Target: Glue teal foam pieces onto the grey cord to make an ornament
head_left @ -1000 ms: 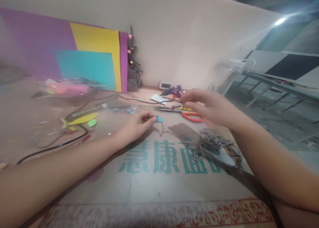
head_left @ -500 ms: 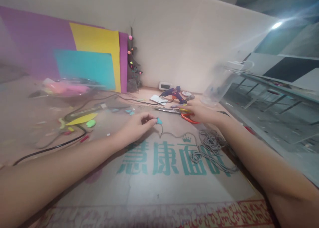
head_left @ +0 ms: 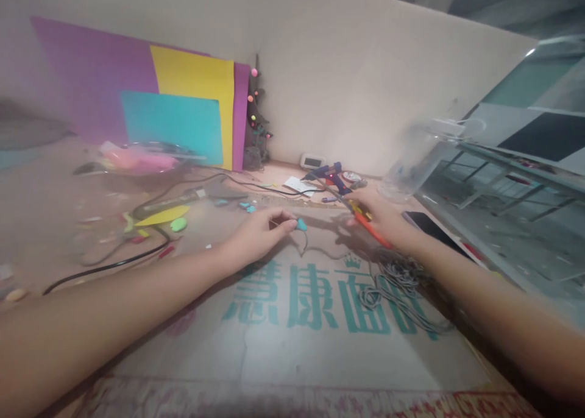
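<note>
My left hand [head_left: 258, 232] rests on the cardboard sheet [head_left: 292, 339] and pinches a small teal piece [head_left: 302, 225] fixed to the end of a thin grey cord [head_left: 305, 244]. To its right, my right hand [head_left: 381, 218] is closed round the orange handles of a pair of scissors [head_left: 361, 216] and holds them lifted off the cardboard, blades pointing up and left toward the glue gun. A tangled pile of grey cord [head_left: 397, 287] lies just in front of the right hand.
A blue glue gun [head_left: 328, 173] stands by the back wall beside a small white device [head_left: 312, 161]. Purple, yellow and teal sheets [head_left: 176, 122] lean at the back left. Black cables, foam scraps [head_left: 178, 224] and a clear bowl [head_left: 137, 162] lie left. A clear cup [head_left: 409, 162] and a phone [head_left: 432, 226] are right.
My right hand came down onto the scissors, closed on their handles and lifted them off the cardboard. The left hand kept its pinch on the teal piece. The view shifted slightly.
</note>
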The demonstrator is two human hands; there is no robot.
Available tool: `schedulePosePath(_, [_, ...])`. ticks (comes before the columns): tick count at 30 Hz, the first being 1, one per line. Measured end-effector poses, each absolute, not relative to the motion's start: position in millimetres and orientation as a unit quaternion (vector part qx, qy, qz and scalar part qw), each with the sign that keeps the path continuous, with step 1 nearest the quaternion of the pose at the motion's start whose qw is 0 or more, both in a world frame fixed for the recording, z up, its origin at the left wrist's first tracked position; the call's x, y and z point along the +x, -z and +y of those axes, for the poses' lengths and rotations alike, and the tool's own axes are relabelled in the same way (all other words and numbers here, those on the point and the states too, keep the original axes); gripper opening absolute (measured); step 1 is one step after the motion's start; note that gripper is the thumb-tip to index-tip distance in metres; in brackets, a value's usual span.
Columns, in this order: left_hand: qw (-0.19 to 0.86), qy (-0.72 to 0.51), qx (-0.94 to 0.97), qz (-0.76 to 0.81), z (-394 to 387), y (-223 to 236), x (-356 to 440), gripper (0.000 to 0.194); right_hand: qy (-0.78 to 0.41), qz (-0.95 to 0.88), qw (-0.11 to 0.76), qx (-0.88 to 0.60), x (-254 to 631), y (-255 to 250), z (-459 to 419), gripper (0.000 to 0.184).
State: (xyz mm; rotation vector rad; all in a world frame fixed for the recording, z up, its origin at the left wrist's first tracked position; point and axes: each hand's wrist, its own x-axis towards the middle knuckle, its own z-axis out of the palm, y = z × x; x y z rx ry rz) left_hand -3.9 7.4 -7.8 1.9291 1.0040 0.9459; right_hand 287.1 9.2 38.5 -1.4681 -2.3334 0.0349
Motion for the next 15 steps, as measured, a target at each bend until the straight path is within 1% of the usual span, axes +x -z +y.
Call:
schedulePosePath(1, [0.373,-0.373,0.754,0.393,7.7,8.4,-4.0,0.033,-0.003,-0.827,0.207,-0.523,280.5,-37.1,1.2,0.05])
schedulePosePath(4, [0.384,-0.383,0.746,0.387,7.9,10.6,-3.9,0.03,0.024,-0.83,0.179,-0.528,262.7,-38.7,-19.9,0.046])
schedulePosePath(7, [0.434,-0.387,0.72,0.379,7.1,11.9,-3.5,0.03,0.051,-0.825,0.146,-0.544,253.8,-43.7,-29.3,0.049])
schedulePosePath(9, [0.451,-0.389,0.709,0.379,6.3,11.4,-3.3,0.029,0.063,-0.817,0.141,-0.555,252.9,-44.6,-29.3,0.05])
schedulePosePath(15, [0.424,-0.39,0.713,0.4,5.8,7.5,-3.5,0.024,0.094,-0.835,0.144,-0.523,258.1,-34.8,-24.9,0.051])
